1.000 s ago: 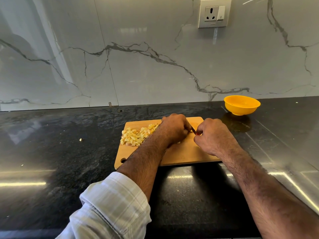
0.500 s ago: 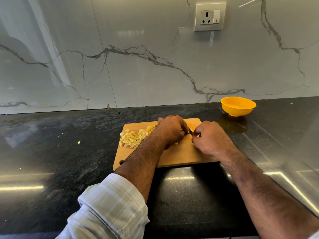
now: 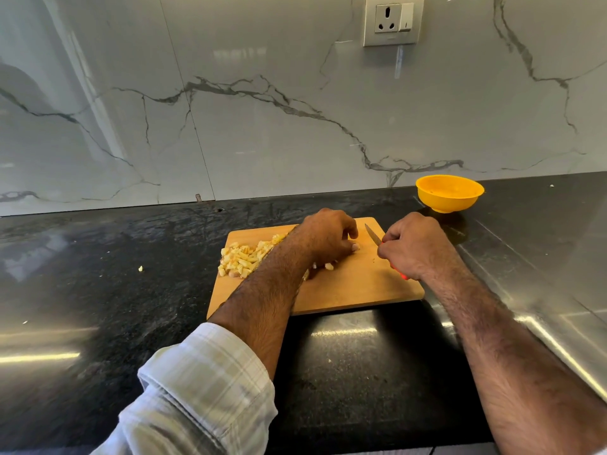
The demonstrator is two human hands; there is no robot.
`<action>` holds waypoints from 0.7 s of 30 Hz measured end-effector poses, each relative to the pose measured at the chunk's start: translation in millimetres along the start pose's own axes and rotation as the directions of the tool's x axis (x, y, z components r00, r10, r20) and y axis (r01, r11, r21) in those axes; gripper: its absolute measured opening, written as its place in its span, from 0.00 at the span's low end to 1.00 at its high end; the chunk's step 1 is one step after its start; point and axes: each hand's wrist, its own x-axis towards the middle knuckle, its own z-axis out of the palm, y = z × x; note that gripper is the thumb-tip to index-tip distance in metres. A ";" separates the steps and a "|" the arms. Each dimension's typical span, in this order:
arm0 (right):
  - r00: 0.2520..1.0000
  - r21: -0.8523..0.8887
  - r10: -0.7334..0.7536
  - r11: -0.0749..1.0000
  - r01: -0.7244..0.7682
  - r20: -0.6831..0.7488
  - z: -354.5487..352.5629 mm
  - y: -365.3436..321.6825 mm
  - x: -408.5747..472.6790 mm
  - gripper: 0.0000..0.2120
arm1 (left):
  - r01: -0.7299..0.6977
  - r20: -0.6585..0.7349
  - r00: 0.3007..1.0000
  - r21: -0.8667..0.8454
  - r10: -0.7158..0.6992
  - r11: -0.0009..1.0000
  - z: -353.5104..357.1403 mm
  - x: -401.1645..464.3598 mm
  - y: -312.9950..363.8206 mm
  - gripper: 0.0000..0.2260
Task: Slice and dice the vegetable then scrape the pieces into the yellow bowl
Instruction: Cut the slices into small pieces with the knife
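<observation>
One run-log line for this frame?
phase: dicing | right hand: grips red-handled knife | left hand: on wooden board | yellow bowl: empty

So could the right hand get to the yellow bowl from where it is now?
Probably yes. The yellow bowl stands on the counter just beyond the right hand, with nothing between them, though that hand's grip is taken up by the knife.

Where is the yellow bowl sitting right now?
In the head view, the yellow bowl stands on the black counter at the right rear, near the marble wall, just beyond the cutting board's far right corner.
</observation>
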 end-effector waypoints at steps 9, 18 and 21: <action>0.996 -0.030 -0.073 0.997 0.075 0.055 4.5 -9.0 -3.6 0.08 | 0.055 -0.001 0.998 -0.025 -0.055 0.998 0.2 -4.9 -5.4 0.09; 0.994 -0.033 -0.105 0.994 0.105 0.017 13.5 -14.0 -6.9 0.07 | 0.087 -0.054 0.994 -0.067 -0.090 0.994 2.8 -6.9 -6.9 0.07; 0.995 -0.052 -0.093 0.994 0.095 0.038 16.7 -16.3 -8.9 0.07 | 0.086 -0.059 0.994 -0.056 -0.089 0.995 3.3 -7.7 -5.9 0.07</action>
